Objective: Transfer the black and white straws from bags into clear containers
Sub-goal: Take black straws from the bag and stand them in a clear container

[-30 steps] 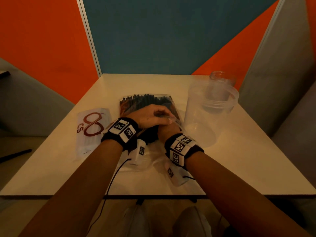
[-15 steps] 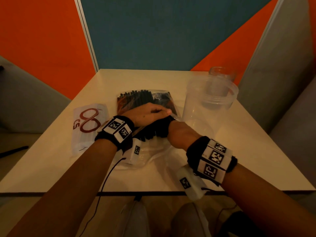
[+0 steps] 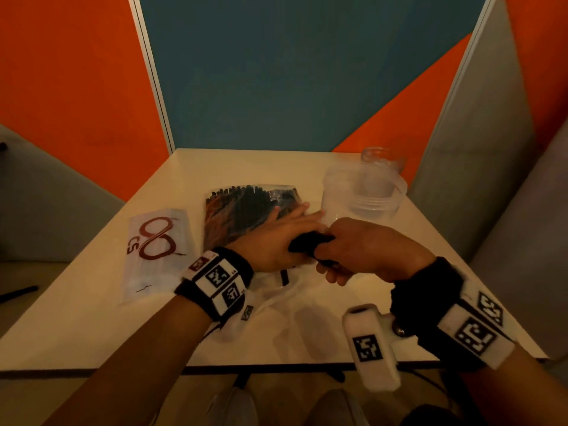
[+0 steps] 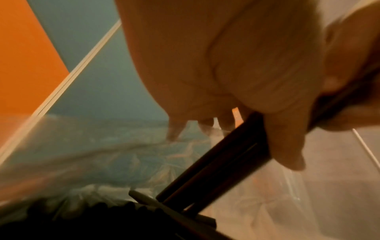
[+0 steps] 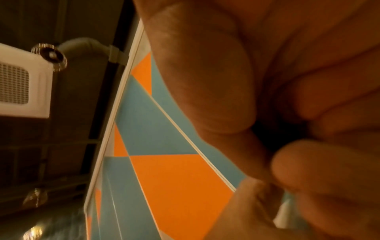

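The bag of black straws [image 3: 246, 210] lies on the bench [image 3: 430, 272], just left of the large clear container [image 3: 362, 195]. The left hand [image 3: 276, 241] presses flat on this bag, its fingers [image 3: 302, 209] stretched and relaxed, holding nothing. The right hand [image 3: 365, 250], on the near side of the container, has its fingers curled around a bundle of black straws [image 3: 309, 243], whose ends stick out toward the left hand. I judge the step is pulling this bundle free from the bag. A smaller clear container [image 3: 381, 156] stands behind the large one. The second bag [image 3: 156, 244], with red print, rests far left of the container, untouched. The next move probably calls for lifting the bundle, turning it upright, and lowering it into the open mouth without scattering.
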